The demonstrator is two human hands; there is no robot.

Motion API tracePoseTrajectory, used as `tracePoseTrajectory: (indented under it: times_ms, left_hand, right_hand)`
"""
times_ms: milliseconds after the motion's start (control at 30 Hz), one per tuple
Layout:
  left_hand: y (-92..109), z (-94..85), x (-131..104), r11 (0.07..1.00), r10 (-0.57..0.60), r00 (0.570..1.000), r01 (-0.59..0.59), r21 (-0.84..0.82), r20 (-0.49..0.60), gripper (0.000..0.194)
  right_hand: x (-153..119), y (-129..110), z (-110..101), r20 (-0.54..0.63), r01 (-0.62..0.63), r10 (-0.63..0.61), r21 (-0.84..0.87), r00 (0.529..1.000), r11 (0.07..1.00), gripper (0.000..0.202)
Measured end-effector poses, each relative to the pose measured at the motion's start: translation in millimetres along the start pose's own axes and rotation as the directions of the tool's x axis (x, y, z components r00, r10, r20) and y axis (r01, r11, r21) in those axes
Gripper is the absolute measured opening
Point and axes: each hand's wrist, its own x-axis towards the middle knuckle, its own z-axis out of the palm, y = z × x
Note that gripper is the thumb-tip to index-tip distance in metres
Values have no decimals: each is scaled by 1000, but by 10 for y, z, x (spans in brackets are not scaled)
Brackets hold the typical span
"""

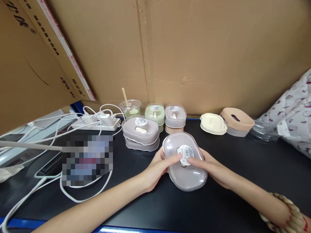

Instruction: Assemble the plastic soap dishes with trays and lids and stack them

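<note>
A grey lidded container (184,168) with a clear cover and a round white sticker rests on the black table (218,207), held between both hands. My left hand (157,170) grips its left side with the thumb on the sticker. My right hand (209,166) holds its right side, its thumb on the lid too. Just behind stands another grey container (141,133) on a stacked base.
Green (155,114) and pink-grey (175,118) containers stand at the back, with a cup holding a wooden stick (130,106). A cream lid (213,123), a tan box (236,121) and a clear lid (263,132) lie right. A power strip (97,123) with white cables lies left. Cardboard walls the back.
</note>
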Motion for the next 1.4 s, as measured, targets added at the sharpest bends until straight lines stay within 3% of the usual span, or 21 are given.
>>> tracePoseTrajectory:
  times_ms: [467, 567, 667, 733, 833, 967, 1133, 1233, 1400]
  left_hand:
    - [48, 7, 8, 992, 94, 993, -87, 95, -66, 47]
    - [44, -21, 37, 995, 36, 999, -33, 92, -38, 52]
    - [44, -39, 62, 996, -74, 996, 72, 51, 42, 54]
    - [43, -34, 67, 989, -138, 989, 136, 51, 50, 59]
    - [40, -13, 55, 978, -190, 982, 190, 85, -10, 57]
    - [43, 11, 28, 976, -198, 980, 199, 87, -21, 53]
    - [68, 33, 21, 978, -183, 982, 187, 93, -44, 47]
    - [81, 33, 36, 976, -188, 981, 193, 101, -52, 46]
    - [76, 5, 59, 962, -224, 969, 236, 134, -101, 48]
  right_hand:
    - [3, 5, 50, 18, 5, -6, 53, 1000, 999, 83]
    - [21, 46, 44, -33, 9, -9, -17, 999, 1000, 87]
    - [39, 79, 23, -152, 120, -145, -162, 978, 980, 108]
    - [26, 73, 6, -184, 211, -285, -340, 941, 916, 113]
    - [-34, 33, -20, -59, 287, -408, -620, 911, 730, 111]
    - [-108, -9, -52, 112, 299, -336, -758, 935, 579, 127]
    - [-131, -4, -26, 137, 296, -324, -805, 936, 514, 116]
    - [-128, 14, 5, 105, 304, -372, -790, 922, 532, 109]
    - [-89, 21, -20, 25, 305, -371, -621, 928, 722, 98]
